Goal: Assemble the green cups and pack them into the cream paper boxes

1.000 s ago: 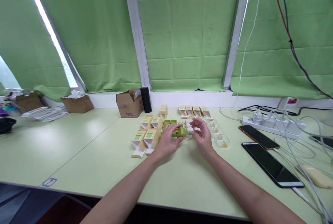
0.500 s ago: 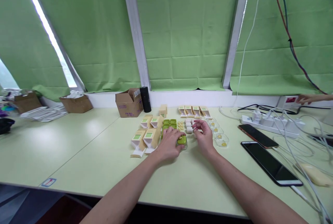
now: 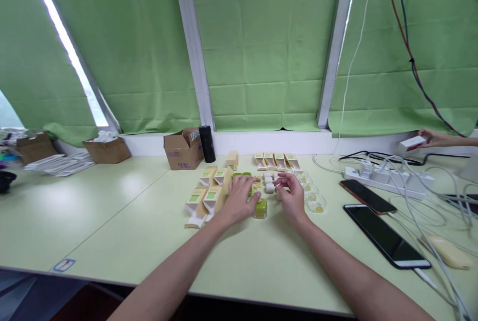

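Observation:
A small green square box with a clear lower part stands on the table between my hands. Just left of it, my left hand spreads its fingers over several green square pieces, hiding most of them. My right hand is curled beside several small white rolls, its thumb and fingers pinched; what lies between them is hard to make out. Small yellow pieces sit between the green pieces and the rolls. Right of my right hand are clear, rounded cases with yellow spots.
Open cream cartons stand left of my left hand, more cartons behind. A cardboard box and black cylinder are near the wall. Phones, cables and a power strip lie right; another person's hand holds a white block.
My left hand has let go of the green box and shifted slightly left and away, over the green pieces. My right hand stays nearly in place. The other person's hand now holds a white block.

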{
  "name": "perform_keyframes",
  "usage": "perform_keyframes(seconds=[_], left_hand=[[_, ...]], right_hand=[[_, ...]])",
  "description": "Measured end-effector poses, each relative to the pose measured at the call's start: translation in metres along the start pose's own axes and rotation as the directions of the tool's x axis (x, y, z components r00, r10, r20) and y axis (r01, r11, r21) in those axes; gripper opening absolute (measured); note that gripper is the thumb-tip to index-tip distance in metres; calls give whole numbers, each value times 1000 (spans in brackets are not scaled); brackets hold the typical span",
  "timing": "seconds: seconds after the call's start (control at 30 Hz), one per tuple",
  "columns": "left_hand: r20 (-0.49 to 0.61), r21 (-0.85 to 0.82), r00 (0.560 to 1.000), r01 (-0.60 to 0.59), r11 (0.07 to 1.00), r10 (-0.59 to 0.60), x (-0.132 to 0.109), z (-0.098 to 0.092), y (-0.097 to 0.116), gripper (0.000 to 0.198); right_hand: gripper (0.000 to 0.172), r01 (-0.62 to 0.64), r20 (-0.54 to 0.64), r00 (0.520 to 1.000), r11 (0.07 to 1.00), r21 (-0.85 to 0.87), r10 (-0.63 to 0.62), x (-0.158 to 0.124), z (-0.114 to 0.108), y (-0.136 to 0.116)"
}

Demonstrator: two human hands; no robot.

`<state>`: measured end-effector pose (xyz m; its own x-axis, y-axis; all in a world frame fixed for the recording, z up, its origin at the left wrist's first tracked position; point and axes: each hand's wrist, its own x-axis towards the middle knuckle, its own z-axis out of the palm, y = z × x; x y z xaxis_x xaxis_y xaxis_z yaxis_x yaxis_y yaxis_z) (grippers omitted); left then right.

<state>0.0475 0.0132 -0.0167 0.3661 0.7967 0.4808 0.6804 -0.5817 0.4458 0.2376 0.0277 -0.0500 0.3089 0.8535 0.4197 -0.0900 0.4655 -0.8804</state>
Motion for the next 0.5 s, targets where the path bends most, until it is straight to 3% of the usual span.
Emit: perform_keyframes(seconds=[0.1, 0.17, 0.27, 0.33, 0.5], left_hand=[[-62, 54, 998, 7, 999, -4, 17, -5, -5, 33], [-48, 107, 998, -28, 994, 33, 32, -6, -10, 33], [77, 241, 995, -79, 967, 62, 61, -1, -22, 34], [202, 340, 979, -87, 937, 17, 81, 5, -30, 35], [316, 399, 945, -50, 916, -86, 124, 28, -49, 29]], right_hand=[[32, -6, -5, 1000, 1000, -1, 6, 0, 0, -1], [30, -3, -8, 1000, 1000, -4, 3, 0, 1, -2], [29, 5, -11, 1000, 1000, -9, -5, -1, 2, -3], [29, 4, -8, 1000, 1000, -16, -4, -2, 2, -3], [32, -12, -4, 1000, 999, -47, 12, -2, 2, -2]])
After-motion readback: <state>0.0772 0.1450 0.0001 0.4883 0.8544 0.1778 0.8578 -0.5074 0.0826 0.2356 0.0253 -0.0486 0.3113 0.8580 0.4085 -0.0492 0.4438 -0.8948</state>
